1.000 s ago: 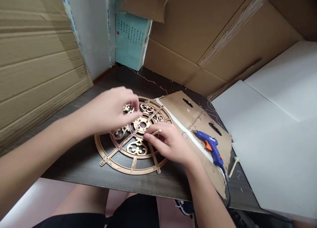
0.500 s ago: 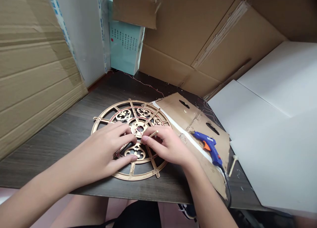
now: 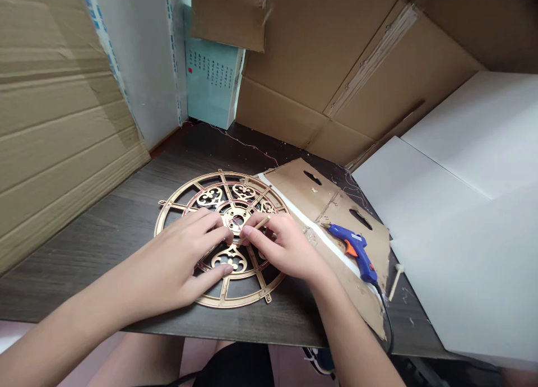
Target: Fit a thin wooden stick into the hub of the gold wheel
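A round, gold-coloured openwork frame (image 3: 225, 304) with spokes, rings and scrollwork lies flat on the dark table. My left hand (image 3: 195, 249) rests over its left side, fingers bent towards the hub (image 3: 230, 214) and thumb stretched apart across a lower ornament (image 3: 229, 259). My right hand (image 3: 281, 244) pinches a thin wooden stick (image 3: 263, 222), which slants up and right between finger and thumb. Its fingertips are just beside the hub, close to the left index fingertip. Red wire runs along the inner rings. The stick's lower end is hidden by the fingers.
A blue glue gun (image 3: 355, 248) with an orange trigger lies on a flat cardboard sheet (image 3: 294, 176) at right, its cord running off the front edge. Beyond it lies a pale stick with a round end (image 3: 396, 280). Cardboard walls (image 3: 311, 56) and white panels (image 3: 454, 252) surround the table.
The right fingertips and the stick have shifted very slightly at the hub. The left hand and the frame stay nearly in place.
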Demonstrator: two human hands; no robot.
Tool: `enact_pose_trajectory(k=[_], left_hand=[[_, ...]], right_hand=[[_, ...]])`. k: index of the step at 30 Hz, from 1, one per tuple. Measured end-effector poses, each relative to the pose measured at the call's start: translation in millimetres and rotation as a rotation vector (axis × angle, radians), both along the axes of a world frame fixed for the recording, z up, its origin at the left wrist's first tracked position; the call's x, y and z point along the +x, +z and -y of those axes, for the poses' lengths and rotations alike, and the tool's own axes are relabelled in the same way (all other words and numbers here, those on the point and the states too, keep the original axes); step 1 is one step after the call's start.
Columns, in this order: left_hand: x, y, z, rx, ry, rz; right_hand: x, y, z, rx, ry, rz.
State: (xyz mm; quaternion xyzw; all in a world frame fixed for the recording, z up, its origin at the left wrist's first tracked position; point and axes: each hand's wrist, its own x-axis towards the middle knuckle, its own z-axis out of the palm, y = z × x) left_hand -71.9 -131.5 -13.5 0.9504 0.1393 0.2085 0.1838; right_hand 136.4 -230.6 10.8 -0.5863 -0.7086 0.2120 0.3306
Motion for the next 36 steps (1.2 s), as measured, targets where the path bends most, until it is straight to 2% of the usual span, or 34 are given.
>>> enact_pose_trajectory(k=[7,26,36], left_hand=[[-0.4,-0.9,0.8,0.017,-0.001,-0.097],[-2.0,-0.9,1.3,0.005,-0.015,-0.08],[-1.2,1.8,1.1,-0.052,-0.023,-0.079]], right_hand=[[-0.8,-1.5,0.4,0.032,0.005,0.024],[-0.7,1.2,0.8,-0.029,0.033,0.039],[-1.1,1.5,-0.3,-0.021,0.069,0.01]])
